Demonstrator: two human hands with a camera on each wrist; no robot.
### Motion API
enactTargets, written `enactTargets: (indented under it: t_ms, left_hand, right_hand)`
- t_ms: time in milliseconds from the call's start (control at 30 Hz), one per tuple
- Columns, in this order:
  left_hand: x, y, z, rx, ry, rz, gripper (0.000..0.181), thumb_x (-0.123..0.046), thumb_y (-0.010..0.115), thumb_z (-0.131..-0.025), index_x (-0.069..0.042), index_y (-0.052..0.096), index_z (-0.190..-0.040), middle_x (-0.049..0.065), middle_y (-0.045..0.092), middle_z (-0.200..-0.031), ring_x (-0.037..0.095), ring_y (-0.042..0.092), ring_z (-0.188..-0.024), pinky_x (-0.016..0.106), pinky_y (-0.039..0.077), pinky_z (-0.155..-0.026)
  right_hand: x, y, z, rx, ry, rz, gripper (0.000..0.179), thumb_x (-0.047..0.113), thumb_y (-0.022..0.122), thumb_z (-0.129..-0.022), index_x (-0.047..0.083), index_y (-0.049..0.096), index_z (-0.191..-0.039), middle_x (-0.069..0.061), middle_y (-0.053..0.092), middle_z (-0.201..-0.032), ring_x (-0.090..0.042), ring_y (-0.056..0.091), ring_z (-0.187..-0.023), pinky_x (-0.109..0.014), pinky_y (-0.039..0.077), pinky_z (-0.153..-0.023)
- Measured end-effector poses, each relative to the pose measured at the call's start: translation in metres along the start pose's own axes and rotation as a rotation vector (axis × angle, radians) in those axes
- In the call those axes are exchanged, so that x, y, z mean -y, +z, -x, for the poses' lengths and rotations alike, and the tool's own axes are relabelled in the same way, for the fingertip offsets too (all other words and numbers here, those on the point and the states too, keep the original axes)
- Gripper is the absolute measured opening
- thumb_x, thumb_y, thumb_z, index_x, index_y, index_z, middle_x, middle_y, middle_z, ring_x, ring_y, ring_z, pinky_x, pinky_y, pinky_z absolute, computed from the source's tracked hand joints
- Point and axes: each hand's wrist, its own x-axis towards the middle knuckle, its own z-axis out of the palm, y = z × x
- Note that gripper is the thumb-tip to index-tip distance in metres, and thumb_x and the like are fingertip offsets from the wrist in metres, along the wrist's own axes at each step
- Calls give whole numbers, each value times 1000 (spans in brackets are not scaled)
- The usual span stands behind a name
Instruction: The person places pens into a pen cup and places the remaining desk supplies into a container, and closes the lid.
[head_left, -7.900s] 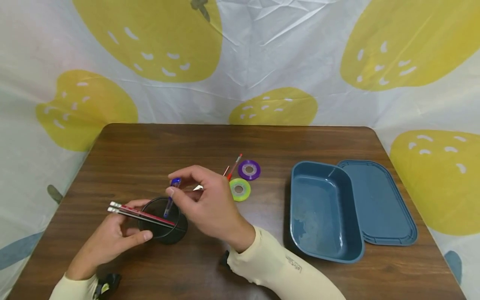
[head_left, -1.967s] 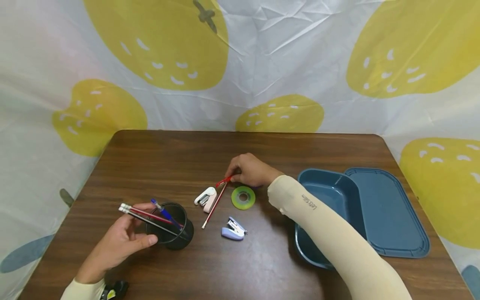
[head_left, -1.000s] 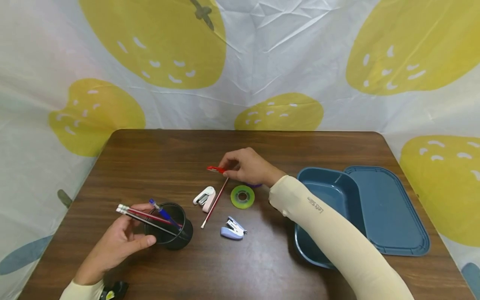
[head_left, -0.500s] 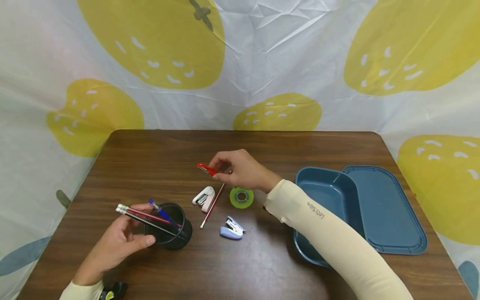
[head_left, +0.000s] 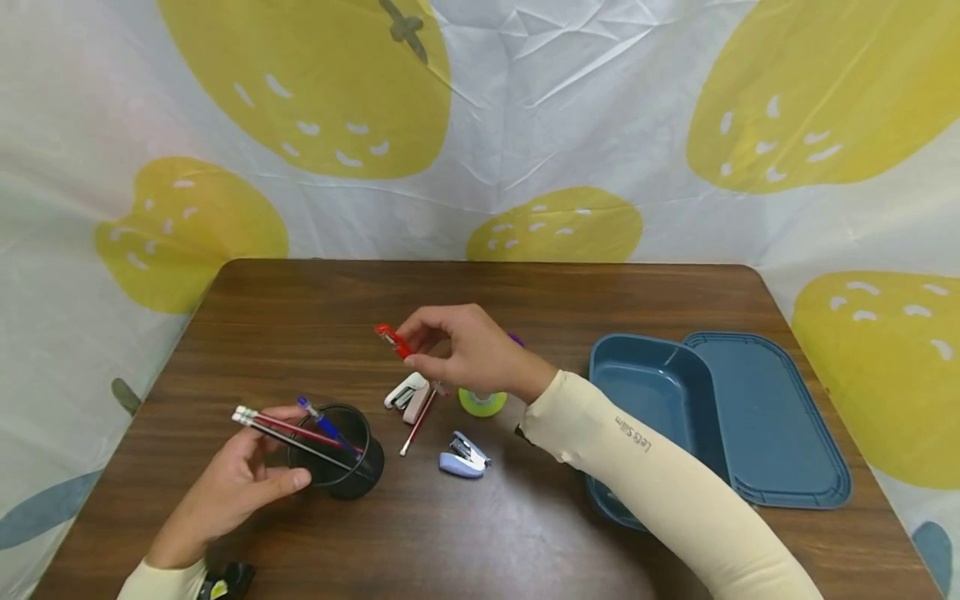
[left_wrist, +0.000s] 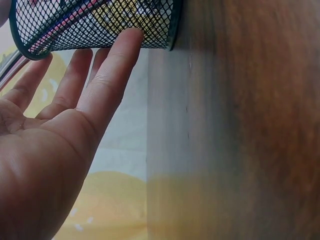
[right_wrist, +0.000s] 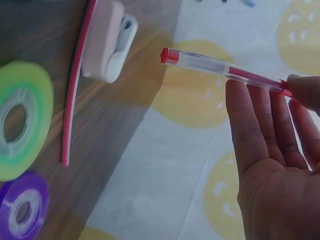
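Observation:
My left hand (head_left: pixel 221 496) holds a black mesh pencil cup (head_left: pixel 362 482) on the left of the table, its thumb in front and fingers at the far side. In the left wrist view, the fingertips (left_wrist: pixel 127 42) lie against the mesh. Two pencils (head_left: pixel 273 427) with white eraser ends and a blue pen (head_left: pixel 321 421) lean out of the cup. My right hand (head_left: pixel 476 350) pinches a red pen (right_wrist: pixel 210 65) by one end, its red-tipped other end pointing away from the fingers. Below that hand lie a white-and-pink mini stapler (head_left: pixel 415 403) and a red pencil (head_left: pixel 415 432).
A green tape roll (head_left: pixel 483 407) is partly covered by the right hand; a purple tape roll (right_wrist: pixel 41 197) lies beside it. A light-blue mini stapler (head_left: pixel 461 465) sits nearer me. At the right stand a blue bin (head_left: pixel 660 375) and its lid (head_left: pixel 787 425).
The blue pen, earlier in my right hand over the cup, now leans inside it. My right hand has since picked up the red pen and carried it left. The left hand stays at the cup.

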Motion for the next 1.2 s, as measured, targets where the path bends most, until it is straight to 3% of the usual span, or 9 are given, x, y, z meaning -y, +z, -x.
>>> enactTargets:
  t_ms: [600, 967, 1200]
  left_hand:
    - [-2, -1, -1, -6, -33, -16, 67, 18, 70, -89, 2, 46, -149, -10, 60, -144, 5, 64, -122, 30, 66, -75]
    - [2, -1, 3, -8, -9, 24, 67, 21, 69, -88, 4, 47, -148, -9, 64, -139, 5, 66, -120, 31, 66, -67]
    - [2, -3, 2, 0, -24, 2, 67, 20, 69, -89, 2, 45, -150, -10, 60, -144, 4, 64, -122, 30, 66, -70]
  right_hand:
    - [38, 30, 2, 5, -130, -179, 17, 2, 74, -95, 5, 65, -109, -7, 74, -95, -5, 72, -88, -30, 67, -72]
    - [43, 55, -4, -30, -108, -249, 22, 3, 76, -96, 4, 62, -112, -12, 74, -101, -4, 73, -90, -29, 66, -82]
    - [42, 70, -7, -24, -55, -280, 21, 2, 72, -98, 5, 61, -115, -14, 75, -104, -3, 72, -93, -28, 66, -82]
